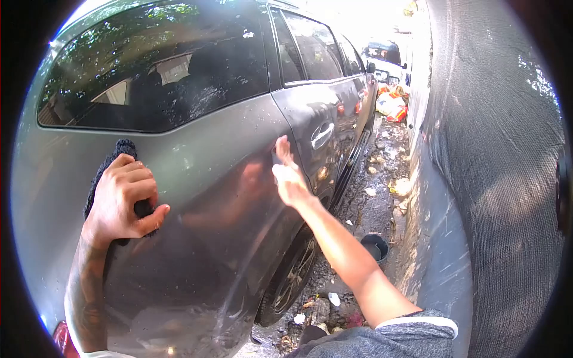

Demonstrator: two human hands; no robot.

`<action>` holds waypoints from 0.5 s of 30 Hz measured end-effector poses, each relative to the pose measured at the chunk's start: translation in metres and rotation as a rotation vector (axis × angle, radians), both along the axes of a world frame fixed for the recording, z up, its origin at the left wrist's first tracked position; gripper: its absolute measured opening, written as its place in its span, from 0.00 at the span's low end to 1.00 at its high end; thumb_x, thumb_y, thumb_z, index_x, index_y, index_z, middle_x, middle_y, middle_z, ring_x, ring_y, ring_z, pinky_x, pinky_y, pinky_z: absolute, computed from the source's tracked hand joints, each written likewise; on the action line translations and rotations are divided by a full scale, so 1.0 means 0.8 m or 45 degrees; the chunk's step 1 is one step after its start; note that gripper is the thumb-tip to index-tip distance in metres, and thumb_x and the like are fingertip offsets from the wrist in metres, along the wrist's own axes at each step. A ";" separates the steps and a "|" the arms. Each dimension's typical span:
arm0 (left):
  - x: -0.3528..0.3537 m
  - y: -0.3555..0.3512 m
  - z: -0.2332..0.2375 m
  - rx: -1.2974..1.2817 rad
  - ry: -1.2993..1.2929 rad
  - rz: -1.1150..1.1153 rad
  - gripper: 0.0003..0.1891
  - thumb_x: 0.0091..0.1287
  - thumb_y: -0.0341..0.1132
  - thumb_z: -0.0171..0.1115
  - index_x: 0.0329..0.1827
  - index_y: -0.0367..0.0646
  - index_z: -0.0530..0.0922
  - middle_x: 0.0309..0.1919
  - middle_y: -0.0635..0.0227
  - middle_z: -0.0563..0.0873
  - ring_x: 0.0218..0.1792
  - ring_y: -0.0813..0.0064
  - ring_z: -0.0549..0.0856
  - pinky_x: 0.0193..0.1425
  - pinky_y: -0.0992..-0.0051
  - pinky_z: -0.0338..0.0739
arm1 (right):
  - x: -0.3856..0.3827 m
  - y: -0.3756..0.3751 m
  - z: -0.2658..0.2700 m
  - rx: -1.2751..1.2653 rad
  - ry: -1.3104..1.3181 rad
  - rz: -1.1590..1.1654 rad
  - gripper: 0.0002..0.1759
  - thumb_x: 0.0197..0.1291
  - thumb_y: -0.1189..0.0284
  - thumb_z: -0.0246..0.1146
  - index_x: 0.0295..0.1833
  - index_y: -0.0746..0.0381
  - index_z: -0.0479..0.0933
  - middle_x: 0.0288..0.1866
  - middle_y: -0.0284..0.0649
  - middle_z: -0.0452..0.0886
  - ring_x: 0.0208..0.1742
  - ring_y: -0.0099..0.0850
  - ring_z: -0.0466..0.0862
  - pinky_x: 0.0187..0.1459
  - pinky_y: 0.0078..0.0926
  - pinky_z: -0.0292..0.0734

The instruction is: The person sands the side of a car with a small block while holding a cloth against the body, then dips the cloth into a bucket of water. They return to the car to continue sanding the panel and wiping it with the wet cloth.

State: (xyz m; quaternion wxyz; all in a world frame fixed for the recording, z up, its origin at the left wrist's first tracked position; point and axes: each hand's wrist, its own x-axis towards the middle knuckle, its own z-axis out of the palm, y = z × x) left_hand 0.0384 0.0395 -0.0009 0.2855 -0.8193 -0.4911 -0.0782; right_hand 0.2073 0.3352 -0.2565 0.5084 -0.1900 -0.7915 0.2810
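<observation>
My left hand (126,194) is closed around a black, fluffy cloth (125,147), pressing it to the car's rear side panel below the rear side window (161,71). Parts of the cloth stick out past the knuckles and under the palm. My right hand (289,172) is stretched out at the grey car's panel (221,197), just behind the rear door's edge and handle (322,136). Its fingers are extended, with the fingertips close to the paint. Wet-looking shine and reflections show on the bodywork.
A dark bucket (375,246) stands on the wet, littered ground to the right of the rear wheel (292,275). Dark netting (507,179) hangs along the narrow passage's right side. Farther off are colourful bags (391,106) and another vehicle (383,55).
</observation>
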 end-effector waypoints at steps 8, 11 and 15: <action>-0.005 -0.001 0.001 -0.070 0.004 0.062 0.15 0.42 0.37 0.74 0.16 0.48 0.71 0.20 0.70 0.77 0.27 0.65 0.78 0.46 0.64 0.70 | -0.011 -0.015 -0.016 0.219 0.193 0.027 0.40 0.79 0.66 0.45 0.86 0.63 0.34 0.88 0.56 0.32 0.88 0.51 0.35 0.85 0.42 0.31; -0.005 0.000 -0.001 -0.072 -0.010 0.044 0.15 0.42 0.37 0.74 0.16 0.48 0.71 0.20 0.70 0.77 0.28 0.65 0.78 0.47 0.64 0.70 | -0.005 0.017 0.026 -0.114 0.063 -0.093 0.41 0.80 0.64 0.45 0.86 0.62 0.30 0.88 0.51 0.23 0.88 0.44 0.28 0.85 0.36 0.26; -0.004 -0.001 -0.001 -0.083 -0.011 0.056 0.16 0.43 0.37 0.74 0.17 0.48 0.71 0.20 0.71 0.76 0.28 0.65 0.78 0.46 0.64 0.70 | -0.026 -0.045 0.000 0.039 0.155 -0.043 0.39 0.80 0.65 0.41 0.85 0.65 0.30 0.89 0.52 0.25 0.88 0.47 0.29 0.85 0.39 0.26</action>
